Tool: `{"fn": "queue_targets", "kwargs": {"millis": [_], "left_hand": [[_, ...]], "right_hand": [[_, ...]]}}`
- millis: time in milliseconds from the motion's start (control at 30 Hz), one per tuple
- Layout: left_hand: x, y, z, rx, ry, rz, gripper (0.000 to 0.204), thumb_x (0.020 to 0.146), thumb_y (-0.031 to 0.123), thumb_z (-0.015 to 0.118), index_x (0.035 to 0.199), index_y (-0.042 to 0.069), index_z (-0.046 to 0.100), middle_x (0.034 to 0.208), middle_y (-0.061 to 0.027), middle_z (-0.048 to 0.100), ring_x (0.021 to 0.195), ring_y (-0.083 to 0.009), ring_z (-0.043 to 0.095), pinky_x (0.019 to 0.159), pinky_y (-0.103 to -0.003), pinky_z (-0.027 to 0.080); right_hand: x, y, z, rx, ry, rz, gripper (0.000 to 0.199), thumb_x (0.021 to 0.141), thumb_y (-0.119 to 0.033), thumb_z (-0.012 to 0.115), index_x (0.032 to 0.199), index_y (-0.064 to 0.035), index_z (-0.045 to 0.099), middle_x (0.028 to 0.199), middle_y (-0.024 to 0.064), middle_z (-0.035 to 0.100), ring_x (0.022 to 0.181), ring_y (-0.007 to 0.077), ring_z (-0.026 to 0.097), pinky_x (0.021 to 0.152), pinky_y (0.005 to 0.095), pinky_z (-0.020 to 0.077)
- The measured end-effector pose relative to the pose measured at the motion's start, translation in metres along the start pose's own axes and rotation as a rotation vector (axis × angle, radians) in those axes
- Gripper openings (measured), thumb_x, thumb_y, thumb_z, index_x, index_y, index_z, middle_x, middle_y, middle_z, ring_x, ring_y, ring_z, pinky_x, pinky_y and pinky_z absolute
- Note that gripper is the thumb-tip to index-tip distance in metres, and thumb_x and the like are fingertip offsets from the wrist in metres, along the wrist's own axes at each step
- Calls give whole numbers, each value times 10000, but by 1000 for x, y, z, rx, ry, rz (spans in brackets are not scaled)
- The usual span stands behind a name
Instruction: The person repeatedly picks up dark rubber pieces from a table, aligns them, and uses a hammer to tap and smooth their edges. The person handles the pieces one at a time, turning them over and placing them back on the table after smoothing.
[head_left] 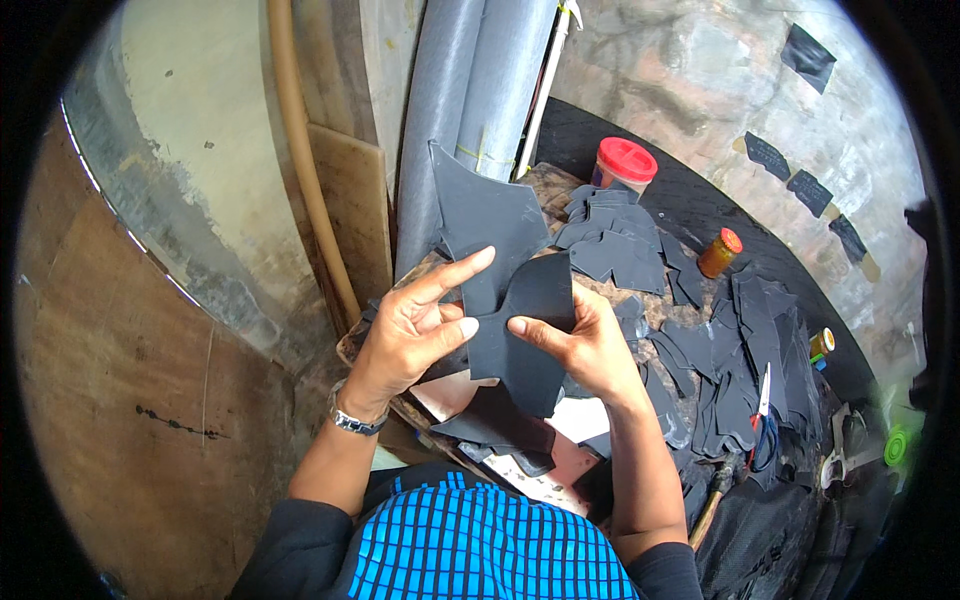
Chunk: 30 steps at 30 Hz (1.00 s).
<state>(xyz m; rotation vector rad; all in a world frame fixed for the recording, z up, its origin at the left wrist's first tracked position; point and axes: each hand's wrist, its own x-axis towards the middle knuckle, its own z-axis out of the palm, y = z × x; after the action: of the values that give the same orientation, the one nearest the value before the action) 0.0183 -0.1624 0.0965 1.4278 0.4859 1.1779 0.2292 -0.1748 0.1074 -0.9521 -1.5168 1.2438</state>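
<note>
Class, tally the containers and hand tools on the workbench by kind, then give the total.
Red-lidded jar: 1
Small orange-capped bottle: 1
Small yellow bottle: 1
Scissors: 1
Hammer: 1
Pliers: 1
Total: 6

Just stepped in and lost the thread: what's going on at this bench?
A person holds a dark cut sheet piece up in both hands, left hand and right hand gripping its edges. Below, the workbench carries more dark cut pieces, a red-lidded jar and scissors.
</note>
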Motion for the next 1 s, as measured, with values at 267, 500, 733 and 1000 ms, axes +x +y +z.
{"fn": "queue_targets", "kwargs": {"millis": [267,500,733,1000], "left_hand": [[0,-1,2,72,13,-7,591,871,-103,562,1434,10,424,1416,-55,487,721,19,433,644,-154,416],[1,-2,4,91,26,-11,574,862,-119,566,1411,5,455,1292,-51,557,781,2,503,668,-159,434],[5,-19,21,136,186,154,524,853,-110,643,1350,-1,516,1253,-71,576,981,-61,576,797,-185,493],[11,-22,23,208,71,172,668,841,-152,591,1452,22,385,1266,-110,580,1074,-104,573,864,-226,499]], "right_hand": [[2,2,0,16,-5,28,276,867,-52,712,1125,-2,628,968,3,680,880,61,587,818,262,498],[3,6,-2,30,-35,43,291,874,-68,708,1139,4,610,992,29,679,899,80,592,827,267,496],[5,8,1,54,-33,22,258,894,-94,693,1114,8,604,983,34,668,895,91,584,828,267,484],[8,5,-6,248,74,-43,240,861,-80,723,1071,-27,620,970,15,663,903,91,595,818,249,481]]}}
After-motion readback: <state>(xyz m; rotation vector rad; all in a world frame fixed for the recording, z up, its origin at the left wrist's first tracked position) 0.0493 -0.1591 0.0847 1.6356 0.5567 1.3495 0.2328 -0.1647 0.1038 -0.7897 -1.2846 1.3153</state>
